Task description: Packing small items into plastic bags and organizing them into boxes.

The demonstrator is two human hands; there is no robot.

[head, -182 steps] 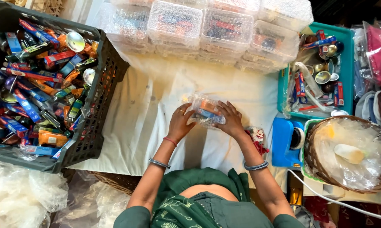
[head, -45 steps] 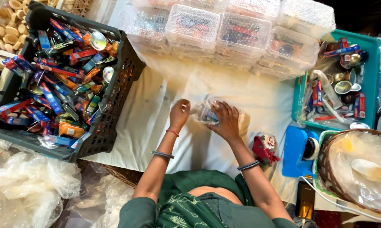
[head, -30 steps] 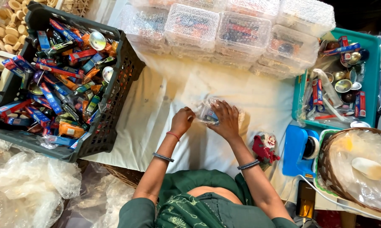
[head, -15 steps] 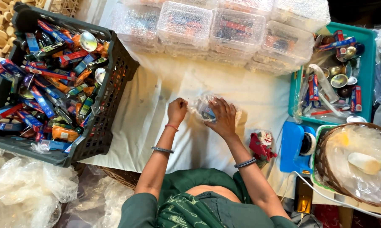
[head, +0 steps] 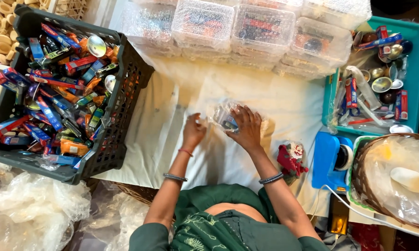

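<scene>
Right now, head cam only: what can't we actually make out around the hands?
- Small clear packet: the right hand covers most of it in the head view, so its contents cannot be told.
- Left hand: its fingers curl under, so whether it has a grip on anything is hidden.
- Clear lidded boxes: their bubble wrap blurs the contents.
- Basket: cut off by the right edge, with plastic over the inside.

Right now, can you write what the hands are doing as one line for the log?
left hand: on white cloth, beside packet | right hand: pressing clear packet | black crate: left | teal tray: right
</scene>
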